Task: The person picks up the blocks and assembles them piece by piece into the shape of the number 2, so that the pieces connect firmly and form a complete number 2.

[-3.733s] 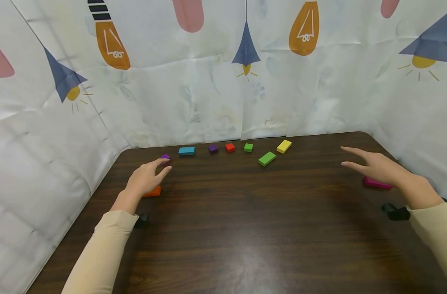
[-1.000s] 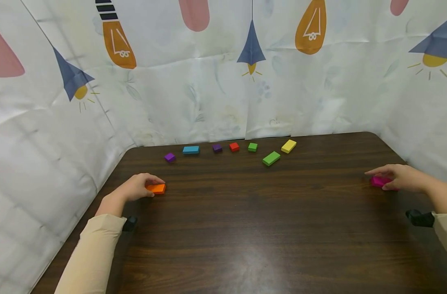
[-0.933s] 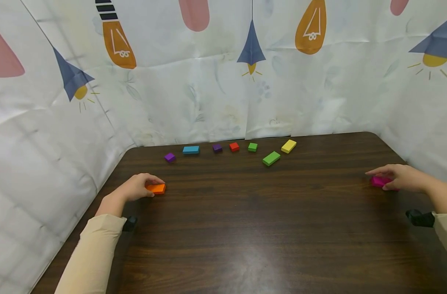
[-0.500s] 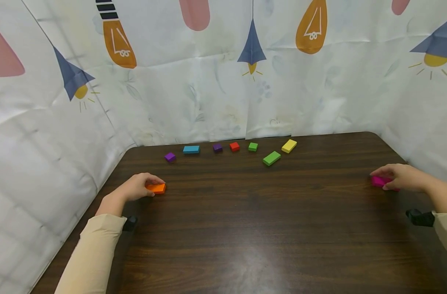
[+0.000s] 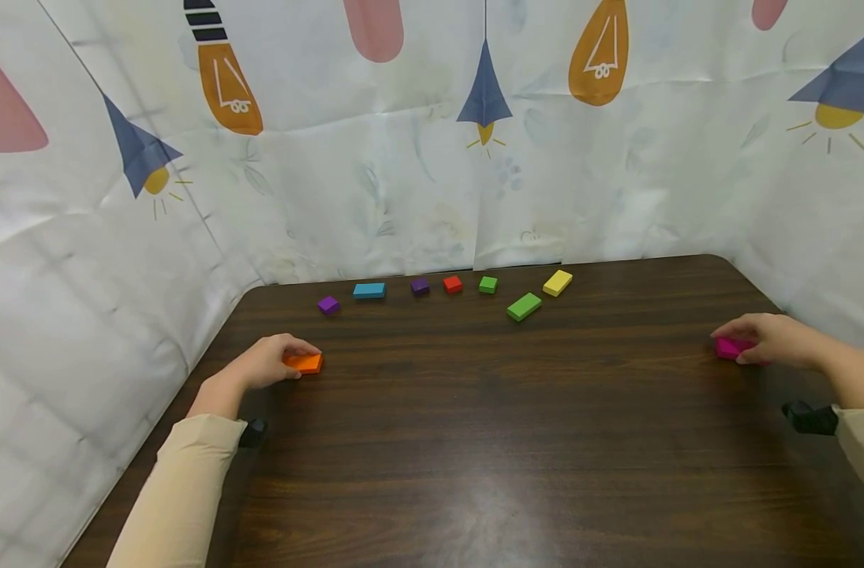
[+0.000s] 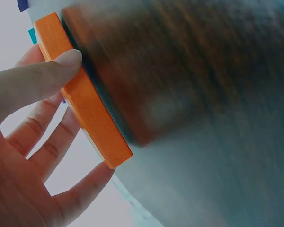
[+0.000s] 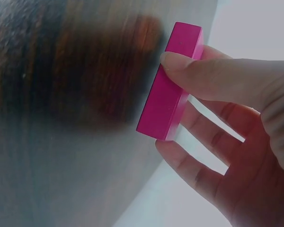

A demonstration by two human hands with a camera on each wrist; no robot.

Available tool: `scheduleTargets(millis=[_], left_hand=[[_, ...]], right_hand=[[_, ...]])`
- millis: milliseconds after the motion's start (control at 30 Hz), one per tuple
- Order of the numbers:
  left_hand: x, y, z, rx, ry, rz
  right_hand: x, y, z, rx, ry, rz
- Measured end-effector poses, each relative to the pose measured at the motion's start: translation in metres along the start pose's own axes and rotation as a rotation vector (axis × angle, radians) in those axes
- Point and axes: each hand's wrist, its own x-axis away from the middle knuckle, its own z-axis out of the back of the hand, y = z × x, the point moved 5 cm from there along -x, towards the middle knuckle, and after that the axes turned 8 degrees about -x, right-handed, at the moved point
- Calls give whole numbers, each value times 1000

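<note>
L hand (image 5: 270,361) w/ fingers grasping orange block (image 5: 307,364), R hand (image 5: 776,339) w/ fingers grasping magenta block (image 5: 731,347), both over dark tabletop (image 5: 474,426), 7 other blocks (image 5: 525,307) near its far edge

No legible text, brand or number
One faint, letter-like mark (image 5: 530,235) stands low on the white printed fabric backdrop (image 5: 417,142), just above the back edge of the dark wood-grain table (image 5: 474,426). Its first stroke curves like a C or G, but it is too pale and small to read; whether it is writing or ornament cannot be told.
</note>
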Motion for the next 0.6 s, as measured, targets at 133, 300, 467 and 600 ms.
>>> scheduleTargets(millis=[133,300,467,600], left_hand=[[0,1,0,-4,4,-7],[1,4,0,3,-2,-15],[1,7,0,9,2,-17],[3,10,3,9,26,-25]], right_hand=[[-1,-5,0,13,4,13],[-2,-11,0,19,8,25],[-3,-17,0,15,15,34],[-4,-22,-1,21,13,42]])
